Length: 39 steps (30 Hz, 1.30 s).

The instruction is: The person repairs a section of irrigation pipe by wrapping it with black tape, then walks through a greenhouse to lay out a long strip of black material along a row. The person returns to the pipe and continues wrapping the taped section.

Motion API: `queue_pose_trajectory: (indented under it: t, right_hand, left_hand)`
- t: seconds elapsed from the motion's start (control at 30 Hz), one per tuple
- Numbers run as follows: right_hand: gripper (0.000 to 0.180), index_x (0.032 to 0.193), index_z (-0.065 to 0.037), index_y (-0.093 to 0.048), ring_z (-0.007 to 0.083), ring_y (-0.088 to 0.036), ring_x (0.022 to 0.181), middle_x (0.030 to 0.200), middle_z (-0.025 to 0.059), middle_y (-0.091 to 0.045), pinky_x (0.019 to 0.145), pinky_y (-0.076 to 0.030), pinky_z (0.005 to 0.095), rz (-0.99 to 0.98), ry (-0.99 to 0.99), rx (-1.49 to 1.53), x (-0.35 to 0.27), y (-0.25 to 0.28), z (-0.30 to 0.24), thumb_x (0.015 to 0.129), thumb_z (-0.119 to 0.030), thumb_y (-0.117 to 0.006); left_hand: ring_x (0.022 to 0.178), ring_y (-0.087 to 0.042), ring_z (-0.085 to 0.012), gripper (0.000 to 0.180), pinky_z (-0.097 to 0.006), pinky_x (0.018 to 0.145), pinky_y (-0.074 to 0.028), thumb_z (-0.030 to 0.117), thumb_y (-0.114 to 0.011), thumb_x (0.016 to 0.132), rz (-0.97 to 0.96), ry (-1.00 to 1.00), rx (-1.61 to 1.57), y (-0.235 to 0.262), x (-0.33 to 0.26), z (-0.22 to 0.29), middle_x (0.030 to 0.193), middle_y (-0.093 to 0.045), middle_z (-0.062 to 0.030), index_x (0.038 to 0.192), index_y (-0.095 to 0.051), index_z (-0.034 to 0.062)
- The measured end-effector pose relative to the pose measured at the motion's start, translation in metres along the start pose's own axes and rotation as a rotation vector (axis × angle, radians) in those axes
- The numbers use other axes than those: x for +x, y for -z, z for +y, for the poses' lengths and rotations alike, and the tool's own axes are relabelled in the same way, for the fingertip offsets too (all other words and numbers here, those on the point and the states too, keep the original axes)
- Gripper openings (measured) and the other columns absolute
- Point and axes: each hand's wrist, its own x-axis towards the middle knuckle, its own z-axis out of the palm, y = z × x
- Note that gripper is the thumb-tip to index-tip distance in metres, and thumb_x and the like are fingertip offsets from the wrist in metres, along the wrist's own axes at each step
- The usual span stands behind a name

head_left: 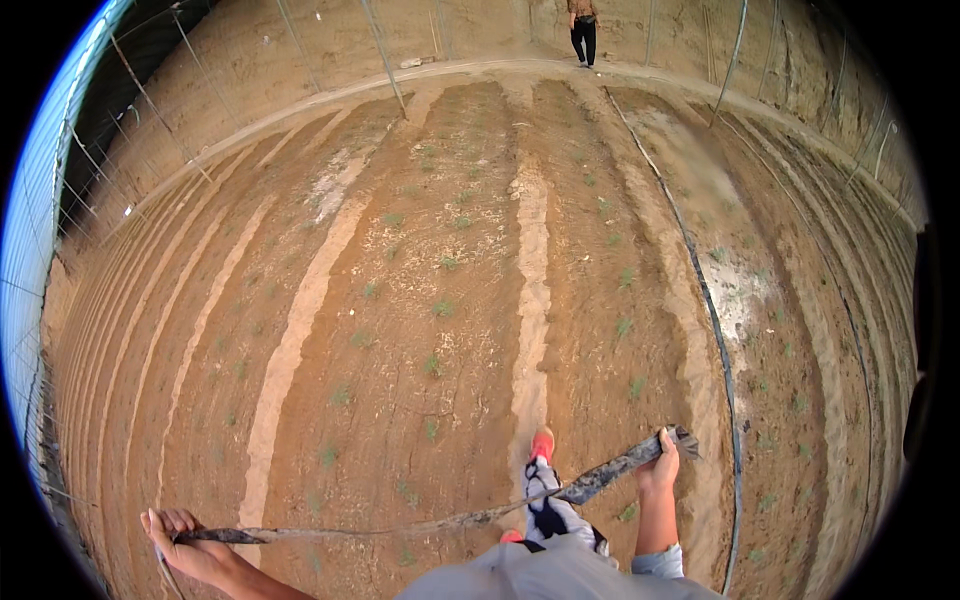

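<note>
Gripping one long dark strip (612, 478), the left fingers (178, 518) and right fingers (664, 443) are set well apart, with the strip running nearly straight between them. The left fingers curl closed around a narrow, twisted stretch; a thin tail shows just below them, though whether it belongs to the strip is hard to tell. The right fingers pinch the wider, flattened part against the thumb, and a ragged end pokes out just to their right.

The strip looks light, thin and limp, like soft plastic; it probably folds and twists easily, and any dust may make it slippery. A full fist around a bunched part should be surer than a pinch at the flat edge, which might tear.

Between the two sets of fingers are grey trousers (570, 522), crossed by the strip, and a red shoe (543, 443) just beyond it. To the right of the right fingers, a dark hose (708, 290) lies along the ground. Ahead of both hands, green seedlings (443, 309) dot brown soil (480, 400) between pale furrows (533, 300). Farthest from the fingers, a person (585, 35) stands before an earth wall (480, 30).
</note>
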Motion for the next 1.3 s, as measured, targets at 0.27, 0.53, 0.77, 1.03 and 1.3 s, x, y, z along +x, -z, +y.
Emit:
queue_pose_trajectory:
  t: [0.27,0.53,0.77,1.03,1.3]
  right_hand:
    - [0.003,0.085,-0.013,-0.06,0.0138,-0.059,0.073,0.077,-0.003,-0.06,0.071,-0.048,0.031,-0.005,-0.079,-0.042,0.191,-0.157,0.023,0.087,-0.016,-0.059]
    - [0.008,0.089,-0.012,-0.061,0.0117,-0.055,0.073,0.077,-0.0033,-0.058,0.069,-0.045,0.0288,-0.225,-0.163,-0.081,0.385,-0.413,0.06,0.088,-0.02,-0.061]
    - [0.009,0.086,-0.01,-0.06,0.0145,-0.058,0.067,0.074,0.0001,-0.059,0.065,-0.05,0.0301,-0.244,-0.204,0.039,0.566,-0.556,0.123,0.087,-0.018,-0.061]
    - [0.007,0.087,-0.012,-0.055,0.0129,-0.056,0.06,0.07,-0.0022,-0.055,0.058,-0.049,0.0309,-0.074,-0.003,-0.172,0.728,-0.644,0.049,0.088,-0.018,-0.059]
    - [0.008,0.081,-0.012,-0.057,0.0121,-0.059,0.065,0.072,-0.0026,-0.059,0.059,-0.05,0.0296,0.136,0.073,-0.062,0.854,-0.75,0.017,0.089,-0.015,-0.057]
  left_hand:
    - [0.052,-0.028,-0.0085,0.021,-0.024,0.049,-0.026,0.01,-0.056,0.092,-0.024,0.059,-0.104,-0.19,-0.031,-0.159,0.061,-0.032,0.0026,0.074,-0.045,0.0082]
    - [0.057,-0.03,-0.0115,0.02,-0.025,0.054,-0.028,0.008,-0.055,0.091,-0.026,-0.085,-0.011,-0.367,-0.016,-0.247,0.064,-0.031,-0.0003,0.075,-0.044,0.0052]
    - [0.058,-0.031,-0.0116,0.013,-0.025,0.054,-0.027,0.006,-0.055,0.09,-0.223,-0.126,-0.092,-0.54,-0.022,-0.42,0.065,-0.031,-0.0001,0.08,-0.048,0.0015]
    - [0.055,-0.033,-0.0086,0.005,-0.023,0.051,-0.029,0.007,-0.056,0.09,-0.122,-0.036,0.114,-0.752,-0.07,-0.658,0.064,-0.037,0.001,0.087,-0.054,0.004]
    - [0.053,-0.03,-0.0093,0.025,-0.025,0.05,-0.028,0.008,-0.055,0.092,-0.115,0.158,-0.006,-0.934,-0.099,-0.776,0.06,-0.034,0.0011,0.07,-0.042,0.0089]
